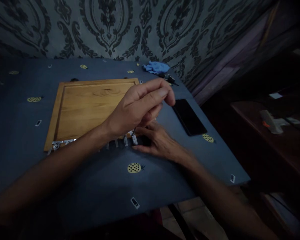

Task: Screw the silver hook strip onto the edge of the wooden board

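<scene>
A wooden panel (90,106) with a raised frame lies flat on the table. Several small metal brackets (56,145) line its near edge, partly behind my left forearm. My left hand (142,103) is closed above the panel's near right corner. A thin shaft, apparently of a screwdriver (134,131), runs down from it to the bracket at the right end of the row; its handle is hidden in my fingers. Below, my right hand (160,140) pinches that right-end metal bracket (134,139) between thumb and fingers.
A black phone (190,116) lies right of the hands on the blue pineapple-print tablecloth (95,196). A crumpled blue cloth (156,67) and a small dark object (168,78) rest at the back right. Patterned fabric (110,30) rises behind the table. A dark surface (250,113) stands farther right.
</scene>
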`<state>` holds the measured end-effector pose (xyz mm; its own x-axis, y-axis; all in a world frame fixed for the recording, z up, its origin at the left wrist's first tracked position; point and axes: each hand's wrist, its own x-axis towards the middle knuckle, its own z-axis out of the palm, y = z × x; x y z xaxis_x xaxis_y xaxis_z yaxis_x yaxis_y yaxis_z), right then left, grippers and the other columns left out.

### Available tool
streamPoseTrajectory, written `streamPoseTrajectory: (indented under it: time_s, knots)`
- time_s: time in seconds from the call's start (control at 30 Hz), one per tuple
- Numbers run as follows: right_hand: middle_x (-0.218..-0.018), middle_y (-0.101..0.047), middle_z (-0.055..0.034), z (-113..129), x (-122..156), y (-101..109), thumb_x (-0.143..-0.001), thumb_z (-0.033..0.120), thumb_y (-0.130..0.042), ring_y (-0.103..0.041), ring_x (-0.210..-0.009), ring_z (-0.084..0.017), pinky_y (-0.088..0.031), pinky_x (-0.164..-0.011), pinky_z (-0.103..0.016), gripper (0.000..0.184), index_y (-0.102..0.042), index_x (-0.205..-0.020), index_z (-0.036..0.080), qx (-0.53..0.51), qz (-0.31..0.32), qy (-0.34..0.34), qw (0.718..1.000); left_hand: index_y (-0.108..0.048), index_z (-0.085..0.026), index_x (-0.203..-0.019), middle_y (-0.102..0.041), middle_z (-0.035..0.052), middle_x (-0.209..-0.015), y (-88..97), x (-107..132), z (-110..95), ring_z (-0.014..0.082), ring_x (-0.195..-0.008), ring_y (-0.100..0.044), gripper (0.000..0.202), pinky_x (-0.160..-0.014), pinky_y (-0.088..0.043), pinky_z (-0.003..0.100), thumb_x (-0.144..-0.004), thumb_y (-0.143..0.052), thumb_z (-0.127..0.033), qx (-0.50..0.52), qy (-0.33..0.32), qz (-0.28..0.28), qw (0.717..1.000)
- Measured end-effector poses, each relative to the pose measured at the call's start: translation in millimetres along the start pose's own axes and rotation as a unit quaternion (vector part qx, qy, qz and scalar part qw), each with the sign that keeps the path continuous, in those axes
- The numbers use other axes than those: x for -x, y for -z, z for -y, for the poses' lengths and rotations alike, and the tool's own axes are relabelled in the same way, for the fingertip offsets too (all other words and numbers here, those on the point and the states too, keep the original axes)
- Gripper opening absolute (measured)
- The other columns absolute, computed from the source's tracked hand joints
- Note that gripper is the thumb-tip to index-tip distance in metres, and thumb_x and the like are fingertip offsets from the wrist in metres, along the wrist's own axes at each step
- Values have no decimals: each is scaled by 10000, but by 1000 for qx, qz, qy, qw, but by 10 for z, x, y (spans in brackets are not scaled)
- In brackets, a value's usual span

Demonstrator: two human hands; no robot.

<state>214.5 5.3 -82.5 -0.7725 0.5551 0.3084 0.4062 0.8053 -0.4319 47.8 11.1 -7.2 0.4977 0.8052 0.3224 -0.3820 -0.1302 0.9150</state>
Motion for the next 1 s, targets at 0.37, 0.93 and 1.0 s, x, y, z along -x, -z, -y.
streamPoseTrajectory:
  time_s: [0.37,0.93,1.0]
  knots:
    - [-1107,-635,-143,-27,7,-11,-889,559,-640,-567,-1059,-302,-490,-933,-492,477,-633,-1140,153,-15,-2,2,1000,-581,-169,-834,-375,-79,-498,-31,73,22,55,-434,-327,215,-443,-274,222,-989,-472,-270,-41,-46,-112,992]
    - [-1046,-628,-122,-31,22,-42,-880,508,-679,-564,-976,-270,-478,-886,-453,466,-653,-1146,126,-36,-20,-11,999,-596,-190,-780,-348,-74,-440,-86,69,-203,56,-333,-236,261,-361,-242,235,-976,-430,-145,-85,-65,-191,976]
    - [-1052,-628,-119,-22,17,-32,-880,499,-683,-560,-989,-270,-475,-896,-453,455,-651,-1148,132,-39,-14,-18,999,-598,-173,-794,-366,-70,-452,-95,72,-198,54,-334,-253,266,-360,-246,237,-985,-415,-148,-86,-77,-182,977]
